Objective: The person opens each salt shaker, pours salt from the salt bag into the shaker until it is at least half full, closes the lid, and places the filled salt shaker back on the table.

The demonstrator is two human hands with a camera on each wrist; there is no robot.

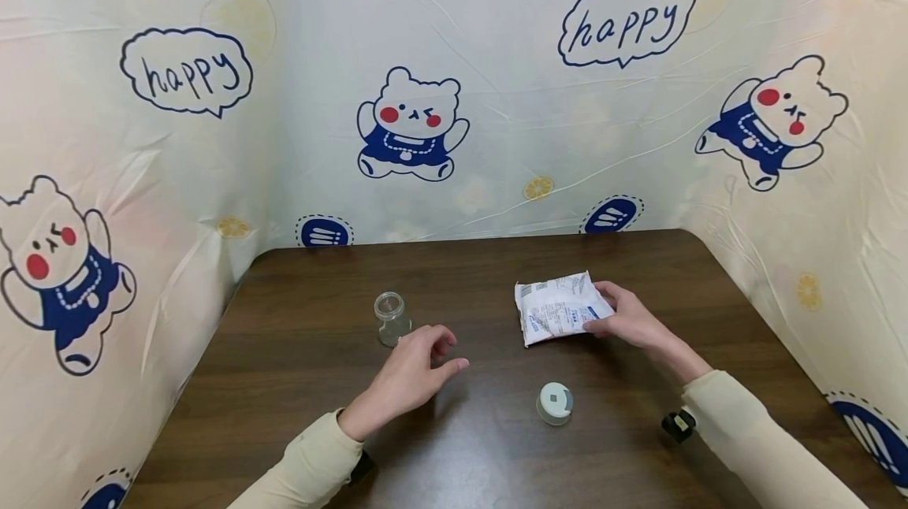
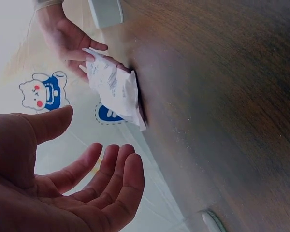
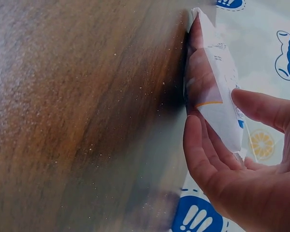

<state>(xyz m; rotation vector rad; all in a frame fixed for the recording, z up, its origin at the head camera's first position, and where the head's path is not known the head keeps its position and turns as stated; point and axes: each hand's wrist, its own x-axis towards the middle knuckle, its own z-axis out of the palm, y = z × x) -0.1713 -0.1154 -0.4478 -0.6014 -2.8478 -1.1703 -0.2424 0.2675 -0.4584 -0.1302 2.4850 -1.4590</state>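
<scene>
My right hand [image 1: 627, 320] grips the right end of a white printed packet [image 1: 556, 308], thumb on the printed face and fingers underneath. In the right wrist view the packet [image 3: 217, 87] shows a reddish-brown underside close over the table. My left hand [image 1: 414, 367] holds nothing; its fingers are relaxed and slightly bent, as the left wrist view shows. Just beyond it stands a clear glass jar [image 1: 392, 320], uncovered, its lower part partly behind the hand. Between the two forearms sits a small round container with a pale lid [image 1: 555, 403].
The dark wooden table [image 1: 468, 288] has rounded back corners. Behind it and at both sides hangs a pale curtain [image 1: 511, 131] printed with bears and "happy" bubbles. A dark wrist device [image 1: 679, 425] sits at my right cuff.
</scene>
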